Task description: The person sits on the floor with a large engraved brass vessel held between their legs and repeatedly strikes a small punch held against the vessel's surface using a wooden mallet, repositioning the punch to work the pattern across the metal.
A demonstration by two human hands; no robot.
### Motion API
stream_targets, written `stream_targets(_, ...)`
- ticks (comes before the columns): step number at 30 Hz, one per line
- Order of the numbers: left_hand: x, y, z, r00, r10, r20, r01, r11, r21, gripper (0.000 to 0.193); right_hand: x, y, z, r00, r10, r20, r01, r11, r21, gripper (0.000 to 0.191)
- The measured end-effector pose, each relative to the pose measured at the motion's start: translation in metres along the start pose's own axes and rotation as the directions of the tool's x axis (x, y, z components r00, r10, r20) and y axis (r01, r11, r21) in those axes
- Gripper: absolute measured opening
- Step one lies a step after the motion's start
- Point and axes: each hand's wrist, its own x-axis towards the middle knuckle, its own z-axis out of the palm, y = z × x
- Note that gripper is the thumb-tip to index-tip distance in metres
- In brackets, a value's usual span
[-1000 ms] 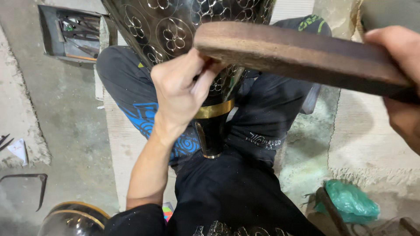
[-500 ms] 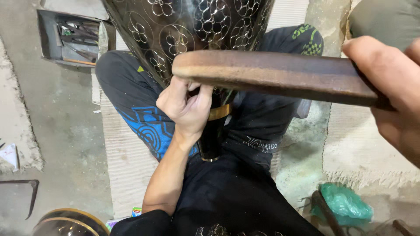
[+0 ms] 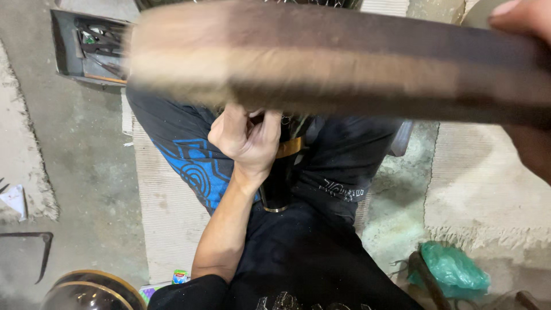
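Observation:
My right hand (image 3: 531,23) grips the end of a long brown wooden bat (image 3: 344,63), which sweeps across the top of the view, blurred and close to the camera. Below it, my left hand (image 3: 247,140) is curled tight against a dark metal vessel (image 3: 278,189) with a gold band, which stands between my legs. The fingers seem to pinch a thin tool against the metal, but the tool is mostly hidden. The bat covers the vessel's patterned upper body.
A metal tray of tools (image 3: 86,49) lies on the concrete floor at the top left. I sit on a pale mat (image 3: 166,218). A round dark vessel with a gold rim (image 3: 92,290) is at the bottom left, a green plastic bag (image 3: 453,267) at the bottom right.
The bat has swung nearer the camera and now fills the top, blurred. My left hand has closed into a tighter fist and stayed on the vessel.

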Motion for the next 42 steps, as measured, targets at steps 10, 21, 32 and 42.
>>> stream_targets(10,0.007,-0.01,-0.004,0.994,0.076,0.077,-0.07,0.995,-0.072,0.019,-0.011,0.005,0.001,0.999,0.033,-0.01,-0.032,0.996,0.085,0.045)
stream_targets(21,0.009,0.006,-0.008,0.997,-0.007,0.077,-0.002,0.994,0.111,0.031,-0.022,0.003,-0.007,0.996,0.091,-0.018,-0.086,0.98,0.182,0.046)
stream_targets(32,0.009,0.011,-0.003,0.995,-0.102,0.013,0.102,0.957,-0.273,0.035,-0.001,0.005,0.005,0.997,-0.04,-0.067,0.041,0.999,0.019,0.05)
stream_targets(42,0.007,0.004,-0.006,0.993,-0.119,0.011,0.117,0.95,-0.29,0.03,0.011,0.008,0.005,0.999,-0.018,-0.029,0.019,0.999,0.048,0.045)
